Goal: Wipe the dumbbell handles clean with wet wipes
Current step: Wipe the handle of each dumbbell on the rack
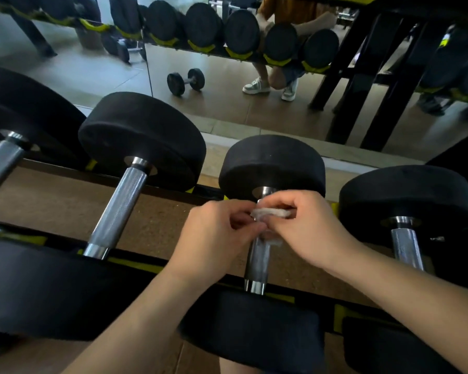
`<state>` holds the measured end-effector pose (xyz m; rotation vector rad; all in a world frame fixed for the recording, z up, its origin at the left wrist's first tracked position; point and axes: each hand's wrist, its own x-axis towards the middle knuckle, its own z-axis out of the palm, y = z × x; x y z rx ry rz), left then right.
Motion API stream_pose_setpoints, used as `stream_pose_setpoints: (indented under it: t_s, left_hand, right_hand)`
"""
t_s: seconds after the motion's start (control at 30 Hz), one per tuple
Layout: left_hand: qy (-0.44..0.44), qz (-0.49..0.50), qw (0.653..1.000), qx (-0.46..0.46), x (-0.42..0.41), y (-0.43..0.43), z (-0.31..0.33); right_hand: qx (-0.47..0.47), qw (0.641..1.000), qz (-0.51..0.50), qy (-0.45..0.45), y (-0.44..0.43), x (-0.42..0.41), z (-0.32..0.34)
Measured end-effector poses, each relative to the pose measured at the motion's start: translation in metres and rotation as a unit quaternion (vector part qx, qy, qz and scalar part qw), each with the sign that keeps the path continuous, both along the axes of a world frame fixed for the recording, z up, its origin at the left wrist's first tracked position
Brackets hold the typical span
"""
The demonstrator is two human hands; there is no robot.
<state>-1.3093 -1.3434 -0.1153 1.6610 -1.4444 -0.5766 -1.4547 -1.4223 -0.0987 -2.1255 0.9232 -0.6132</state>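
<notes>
- The left hand and right hand meet over a shiny dumbbell handle, close to its far black weight
- The grip of each hand is pinched tight on one small, bunched-up white wet wipe
- Part of the wipe hangs down on the handle
- This dumbbell lies on a rack, with more dumbbells on both sides

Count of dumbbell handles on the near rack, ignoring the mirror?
4: far-left handle, cropped; left-centre handle; centre handle beneath left hand, right hand, wet wipe; right handle. More may sit off-frame.
</notes>
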Motion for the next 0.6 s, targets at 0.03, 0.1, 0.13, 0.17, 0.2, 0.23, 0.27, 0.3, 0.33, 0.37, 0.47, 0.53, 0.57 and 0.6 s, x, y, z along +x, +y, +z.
stream_pose_setpoints:
  t_s: [0.03,0.1,0.13,0.17,0.2,0.23,0.27,0.3,0.33,0.37,0.47,0.53,0.57,0.6]
  left_hand:
    - [0.011,-0.001,1.000,0.014,0.000,-0.002,-0.001]
    - [0.037,-0.005,0.998,0.044,0.003,-0.005,-0.005]
    - [0.042,-0.005,0.998,0.051,0.004,-0.007,-0.007]
    - [0.037,-0.006,0.998,0.053,0.005,-0.008,-0.008]
    - [0.027,-0.009,0.998,0.052,0.005,-0.009,-0.009]
    - [0.019,-0.013,0.998,0.050,0.004,-0.009,-0.009]
    - [0.010,-0.014,0.999,0.047,0.004,-0.010,-0.010]
    - [0.000,-0.009,0.999,0.040,0.003,-0.012,-0.010]
    - [-0.009,0.002,1.000,0.030,0.002,-0.014,-0.011]
    - [-0.013,0.014,1.000,0.016,0.002,-0.015,-0.012]
    - [0.003,0.017,1.000,-0.009,0.003,-0.020,-0.013]
    - [-0.015,0.000,1.000,-0.004,0.003,-0.021,-0.014]
    - [-0.020,-0.002,1.000,0.001,0.004,-0.021,-0.013]
    - [-0.017,0.000,1.000,0.005,0.005,-0.021,-0.013]
  right_hand:
    - [0.027,0.999,-0.024,-0.035,0.001,0.003,-0.002]
    - [-0.009,0.998,-0.055,-0.037,0.001,0.001,-0.005]
    - [-0.047,0.997,-0.056,-0.012,0.001,-0.001,-0.006]
    - [-0.081,0.995,-0.052,0.014,-0.001,-0.002,-0.006]
    - [-0.104,0.993,-0.055,0.029,-0.002,-0.003,-0.007]
    - [-0.115,0.991,-0.067,0.032,-0.004,-0.003,-0.008]
    - [-0.118,0.989,-0.087,0.027,-0.005,-0.003,-0.009]
    - [-0.118,0.987,-0.110,0.020,-0.005,-0.002,-0.011]
    - [-0.113,0.985,-0.131,0.011,-0.004,0.000,-0.014]
    - [-0.102,0.984,-0.146,-0.001,0.000,0.001,-0.016]
    - [-0.073,0.986,-0.150,-0.005,0.015,-0.001,-0.024]
    - [-0.113,0.984,-0.127,0.048,0.019,-0.003,-0.026]
    - [-0.143,0.980,-0.118,0.071,0.017,-0.002,-0.024]
    - [-0.167,0.976,-0.111,0.085,0.015,-0.001,-0.019]
